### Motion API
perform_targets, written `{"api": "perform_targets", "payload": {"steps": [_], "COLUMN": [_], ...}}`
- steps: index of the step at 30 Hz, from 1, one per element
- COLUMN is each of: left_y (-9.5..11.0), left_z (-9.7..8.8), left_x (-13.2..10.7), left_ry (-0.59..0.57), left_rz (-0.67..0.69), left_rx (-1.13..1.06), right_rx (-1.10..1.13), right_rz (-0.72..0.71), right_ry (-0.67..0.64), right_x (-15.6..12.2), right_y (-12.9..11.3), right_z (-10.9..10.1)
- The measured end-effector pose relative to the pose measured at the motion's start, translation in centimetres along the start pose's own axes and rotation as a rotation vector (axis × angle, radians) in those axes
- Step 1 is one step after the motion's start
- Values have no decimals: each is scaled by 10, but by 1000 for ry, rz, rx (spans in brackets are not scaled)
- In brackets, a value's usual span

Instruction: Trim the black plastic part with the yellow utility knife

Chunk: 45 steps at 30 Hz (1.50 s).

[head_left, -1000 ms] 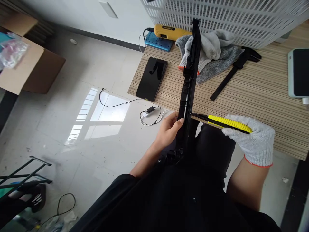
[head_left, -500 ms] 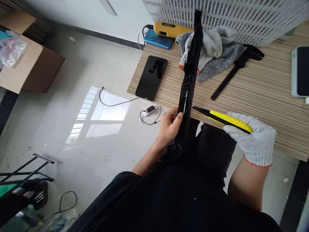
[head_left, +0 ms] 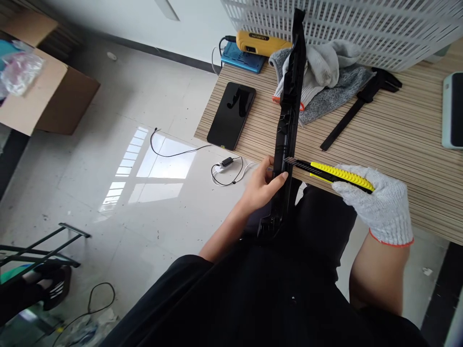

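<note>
A long black plastic trim piece [head_left: 289, 106] stands lengthwise in front of me, its far end over the table and its near end by my lap. My bare left hand [head_left: 263, 185] is closed around its lower part, thumb on top. In a white knit glove, my right hand [head_left: 379, 197] grips a yellow and black utility knife [head_left: 340, 176]. The knife's blade reaches over the trim piece just above my left thumb; whether it touches the plastic I cannot tell.
On the striped table [head_left: 405, 144] lie a phone [head_left: 231, 115], a black caliper [head_left: 361, 103], knit gloves [head_left: 325, 72], a yellow tool [head_left: 262, 44] and a blue case [head_left: 243, 59]. A white crate [head_left: 340, 29] stands behind. Cables [head_left: 227, 164] hang at the table edge. Left is a cardboard box [head_left: 68, 96].
The knife's blade has moved left, from beside the trim piece to over it. My left hand and the trim piece have shifted slightly right.
</note>
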State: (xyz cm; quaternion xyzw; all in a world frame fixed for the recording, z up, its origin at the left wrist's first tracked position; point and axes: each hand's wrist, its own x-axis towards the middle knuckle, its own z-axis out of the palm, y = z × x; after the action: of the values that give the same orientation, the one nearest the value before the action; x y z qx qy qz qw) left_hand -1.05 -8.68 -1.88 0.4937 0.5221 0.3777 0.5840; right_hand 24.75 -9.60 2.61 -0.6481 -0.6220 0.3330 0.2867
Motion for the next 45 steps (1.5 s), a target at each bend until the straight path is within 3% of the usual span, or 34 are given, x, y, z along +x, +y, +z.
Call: {"api": "perform_targets", "payload": {"steps": [8, 14, 18, 26, 35, 38, 45], "left_y": [7, 8, 10, 22, 33, 35, 37], "left_z": [2, 1, 2, 12, 21, 23, 23], "left_x": [-5, -5, -5, -12, -14, -15, -15], "left_ry": [-35, -34, 13, 102, 142, 141, 150], "left_rz": [-24, -14, 23, 20, -39, -63, -44], "left_rx": [-1, 81, 198, 387, 482, 543, 654], "right_rx": [-95, -62, -44, -220, -402, -374, -197], "right_rz": [-10, -3, -73, -364, -426, -368, -287], "right_ry": [-26, -70, -111, 33, 123, 81, -203], "right_x": [7, 13, 17, -2, -20, -29, -44], "right_y": [-1, 3, 5, 17, 16, 9, -2], "right_z": [-5, -9, -12, -7, -4, -2, 9]}}
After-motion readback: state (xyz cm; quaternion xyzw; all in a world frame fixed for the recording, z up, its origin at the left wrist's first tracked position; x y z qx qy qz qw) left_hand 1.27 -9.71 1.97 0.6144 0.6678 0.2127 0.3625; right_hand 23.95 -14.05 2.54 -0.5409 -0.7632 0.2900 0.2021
